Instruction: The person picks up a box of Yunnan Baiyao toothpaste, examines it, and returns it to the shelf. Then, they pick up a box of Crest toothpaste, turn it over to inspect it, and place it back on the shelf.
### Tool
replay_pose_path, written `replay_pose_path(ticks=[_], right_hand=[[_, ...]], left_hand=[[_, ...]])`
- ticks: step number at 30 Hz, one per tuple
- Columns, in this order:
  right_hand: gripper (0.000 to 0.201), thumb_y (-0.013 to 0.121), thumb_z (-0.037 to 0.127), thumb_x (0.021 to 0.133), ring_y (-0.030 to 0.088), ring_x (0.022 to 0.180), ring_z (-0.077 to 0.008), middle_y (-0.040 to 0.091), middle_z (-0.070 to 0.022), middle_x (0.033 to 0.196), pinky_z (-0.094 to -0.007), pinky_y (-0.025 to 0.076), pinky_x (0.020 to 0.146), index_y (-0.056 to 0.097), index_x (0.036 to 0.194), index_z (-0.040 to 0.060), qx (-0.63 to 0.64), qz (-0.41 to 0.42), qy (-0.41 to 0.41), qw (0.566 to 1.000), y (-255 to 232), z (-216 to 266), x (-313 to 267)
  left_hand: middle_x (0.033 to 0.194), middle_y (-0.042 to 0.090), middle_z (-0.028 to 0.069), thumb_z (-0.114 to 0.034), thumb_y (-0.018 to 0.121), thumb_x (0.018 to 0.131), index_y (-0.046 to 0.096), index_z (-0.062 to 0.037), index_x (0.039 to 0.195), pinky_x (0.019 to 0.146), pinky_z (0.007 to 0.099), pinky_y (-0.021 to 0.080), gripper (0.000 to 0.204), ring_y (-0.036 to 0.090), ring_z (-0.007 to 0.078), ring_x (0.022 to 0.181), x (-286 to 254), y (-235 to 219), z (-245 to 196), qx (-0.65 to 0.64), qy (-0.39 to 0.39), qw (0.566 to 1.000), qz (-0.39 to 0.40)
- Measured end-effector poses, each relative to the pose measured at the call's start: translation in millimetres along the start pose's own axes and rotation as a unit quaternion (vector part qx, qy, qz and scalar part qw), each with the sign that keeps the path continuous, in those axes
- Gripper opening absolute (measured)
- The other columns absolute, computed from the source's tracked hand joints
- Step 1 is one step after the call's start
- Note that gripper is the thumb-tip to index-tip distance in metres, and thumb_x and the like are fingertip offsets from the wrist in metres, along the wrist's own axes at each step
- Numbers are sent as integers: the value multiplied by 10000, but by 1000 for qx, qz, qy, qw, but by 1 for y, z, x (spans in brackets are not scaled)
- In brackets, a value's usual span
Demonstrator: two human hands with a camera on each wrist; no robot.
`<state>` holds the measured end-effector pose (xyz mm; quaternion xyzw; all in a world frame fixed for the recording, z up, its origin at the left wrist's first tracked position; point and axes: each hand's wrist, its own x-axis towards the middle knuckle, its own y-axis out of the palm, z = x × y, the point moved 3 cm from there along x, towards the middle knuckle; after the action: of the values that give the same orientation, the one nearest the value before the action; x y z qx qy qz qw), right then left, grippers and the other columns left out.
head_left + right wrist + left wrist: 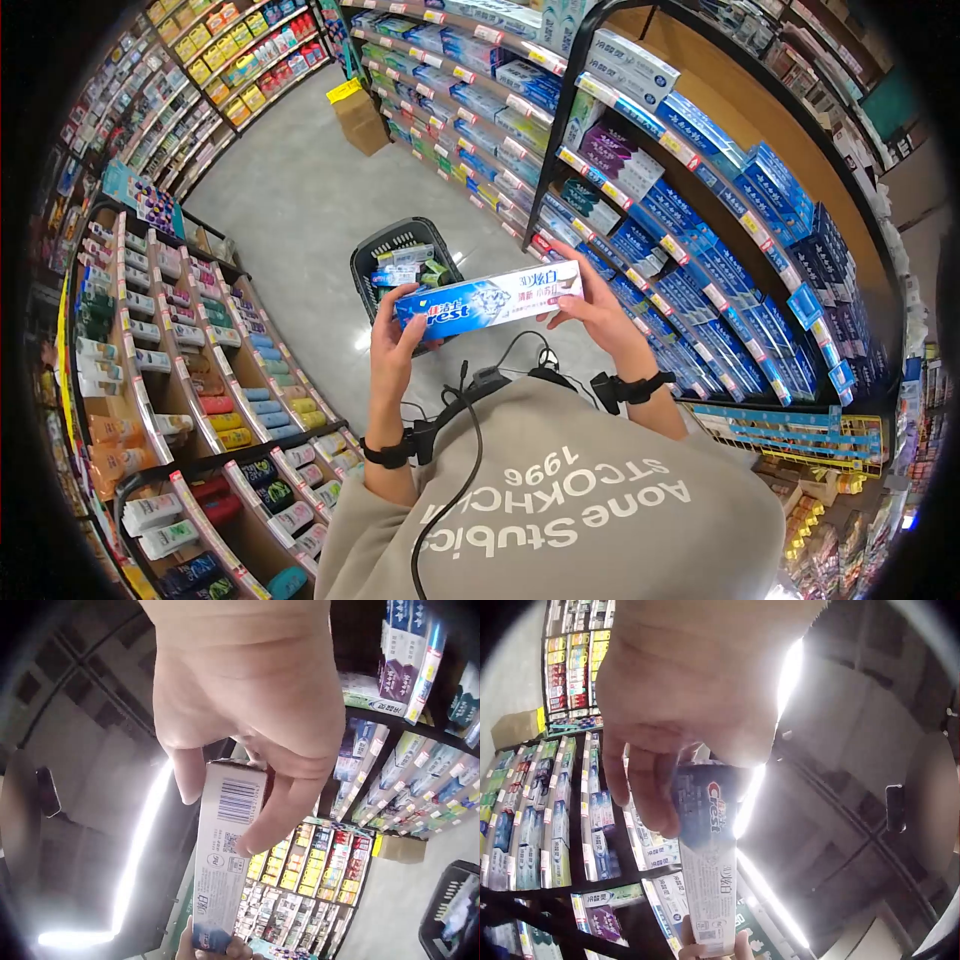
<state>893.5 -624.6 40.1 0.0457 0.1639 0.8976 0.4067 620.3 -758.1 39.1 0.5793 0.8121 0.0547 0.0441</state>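
A blue and white Crest toothpaste box (pixel 490 302) is held lengthwise between both hands in front of the chest. My left hand (pixel 393 338) grips the blue end, its thumb on the printed front. At the white end, my right hand (pixel 598 308) grips the box with its thumb over the front corner. The left wrist view shows the Crest logo on a narrow side of the toothpaste box (pixel 711 877). A barcode near the right hand's fingers appears on the toothpaste box (pixel 225 847) in the right wrist view.
A black shopping basket (pixel 362 264) with several packages stands on the floor beyond the box. Toothpaste shelves (pixel 665 235) run along the right; shelves of bottles and tubes (pixel 135 375) flank the left. A cardboard carton (pixel 362 122) stands farther down the aisle floor (pixel 285 200).
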Motion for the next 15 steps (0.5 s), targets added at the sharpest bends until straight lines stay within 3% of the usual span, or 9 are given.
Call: replay_pose_path(ticks=[3,6,7,10,11,14,15], right_hand=[[790,784,114,898,648,1001,-177,616,-90,1176,-321,589,781,341,1552,124,-56,-51,-36,996,32,-29,-1],[809,792,114,897,634,1019,-162,603,-92,1191,-311,588,781,325,1558,129,-68,-65,7,996,58,-45,-10],[875,818,106,874,628,1058,-166,586,-93,1246,-314,585,817,295,1575,138,-76,-55,33,995,65,-45,-15],[919,845,101,846,632,1084,-176,576,-87,1272,-326,582,843,289,1577,142,-108,-45,-13,993,79,-50,-24],[1081,886,89,794,596,1207,-218,533,-125,1379,-371,543,966,199,1627,156,-117,-42,10,992,81,-54,-24],[1237,906,70,754,514,1336,-259,422,-186,1522,-400,470,1080,72,1662,166,-130,-30,-61,989,92,-69,-15],[1352,924,72,723,396,1449,-295,255,-231,1640,-416,371,1167,-38,1667,175,-125,-26,-20,992,98,-63,-14]], left_hand=[[1307,529,126,-215,699,978,375,-89,1501,967,285,458,628,521,166,1147,-18,-30,19,137,29,990,20],[1333,521,134,-205,689,981,349,-102,1525,987,302,462,650,529,185,1160,-32,-55,37,82,-26,996,30],[1416,490,167,-164,723,944,295,-98,1561,1049,346,459,754,525,224,1247,-36,-57,32,53,-34,997,37],[1533,406,205,-132,788,871,219,-107,1597,1102,397,456,923,496,275,1340,-41,-64,25,-15,50,996,74],[1616,292,232,-134,865,786,117,-135,1637,1122,436,462,1133,458,317,1397,-42,-72,30,-18,34,996,85],[1640,228,251,-183,911,746,46,-139,1655,1119,432,471,1255,428,317,1415,-52,-86,30,42,54,996,53],[1665,169,241,-232,945,710,-23,-138,1659,1135,438,457,1359,318,319,1494,-56,-86,20,4,30,998,56]])
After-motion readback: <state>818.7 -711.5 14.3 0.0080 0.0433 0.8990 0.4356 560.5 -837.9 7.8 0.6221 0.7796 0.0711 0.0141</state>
